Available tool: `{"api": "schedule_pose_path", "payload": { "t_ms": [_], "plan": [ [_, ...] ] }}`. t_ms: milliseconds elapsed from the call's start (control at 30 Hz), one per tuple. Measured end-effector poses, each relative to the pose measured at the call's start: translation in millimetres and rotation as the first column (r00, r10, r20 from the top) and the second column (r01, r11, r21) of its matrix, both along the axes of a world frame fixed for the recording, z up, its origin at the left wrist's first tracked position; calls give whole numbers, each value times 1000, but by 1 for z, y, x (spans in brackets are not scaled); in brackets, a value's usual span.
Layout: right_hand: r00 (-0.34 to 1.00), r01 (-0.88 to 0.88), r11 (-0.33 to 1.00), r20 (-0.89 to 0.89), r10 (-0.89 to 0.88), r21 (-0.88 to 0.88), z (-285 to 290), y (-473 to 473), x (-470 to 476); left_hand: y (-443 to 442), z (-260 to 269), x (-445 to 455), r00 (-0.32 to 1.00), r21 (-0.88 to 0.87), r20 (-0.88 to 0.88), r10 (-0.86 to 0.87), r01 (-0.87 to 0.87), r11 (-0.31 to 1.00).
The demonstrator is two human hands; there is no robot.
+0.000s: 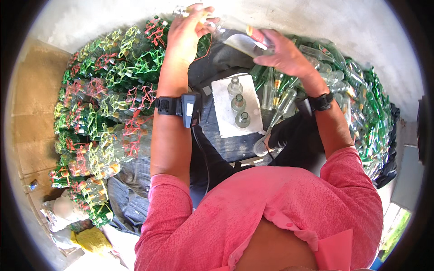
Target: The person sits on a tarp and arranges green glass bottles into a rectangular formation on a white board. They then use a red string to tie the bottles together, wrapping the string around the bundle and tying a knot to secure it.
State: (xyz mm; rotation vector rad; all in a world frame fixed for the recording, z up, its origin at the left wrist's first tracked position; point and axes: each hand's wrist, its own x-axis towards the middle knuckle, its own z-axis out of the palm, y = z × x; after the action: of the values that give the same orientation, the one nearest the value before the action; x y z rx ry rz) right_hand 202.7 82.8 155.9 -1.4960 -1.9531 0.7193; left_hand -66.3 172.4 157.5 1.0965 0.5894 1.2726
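My left hand is raised at the top of the head view, its fingers closed round the neck of a clear glass bottle; the glass there is bright and blurred. Over on the right, my right hand holds the labelled body of a clear glass bottle, which lies tilted between the hands. Whether the glass at both hands is one bottle or two, I cannot tell. Below them, three clear glass bottles stand upright in a row on a white board.
Stacked bottles bound with red, green and yellow netting or ties fill the left side. A heap of loose green and clear bottles lies at the right. Dark sheeting and a yellow bag are at lower left. My foot is beside the board.
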Motion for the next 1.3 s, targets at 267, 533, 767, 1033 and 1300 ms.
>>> {"api": "schedule_pose_path", "payload": {
  "t_ms": [267, 533, 767, 1033, 1300],
  "plan": [
    [966, -6, 902, 235, -106, 431, -34, 21, -4, -10, 3, -19, 999, -217, -48, 15, -25, 976],
    [966, 115, 945, 186, -178, 306, -56, 45, 8, 12, -24, 0, 915, -50, -367, 167, -199, 979],
    [965, 124, 969, 203, -168, 214, -44, 43, 28, 26, -71, 25, 783, -99, -612, 114, -218, 971],
    [958, 83, 991, 267, -108, 102, -48, 45, 29, 28, -133, 46, 511, -79, -859, -36, -63, 995],
    [967, 55, 998, 248, -64, 44, -49, 41, 33, 24, -175, 50, 402, -114, -910, -100, -13, 993]
  ]
}}
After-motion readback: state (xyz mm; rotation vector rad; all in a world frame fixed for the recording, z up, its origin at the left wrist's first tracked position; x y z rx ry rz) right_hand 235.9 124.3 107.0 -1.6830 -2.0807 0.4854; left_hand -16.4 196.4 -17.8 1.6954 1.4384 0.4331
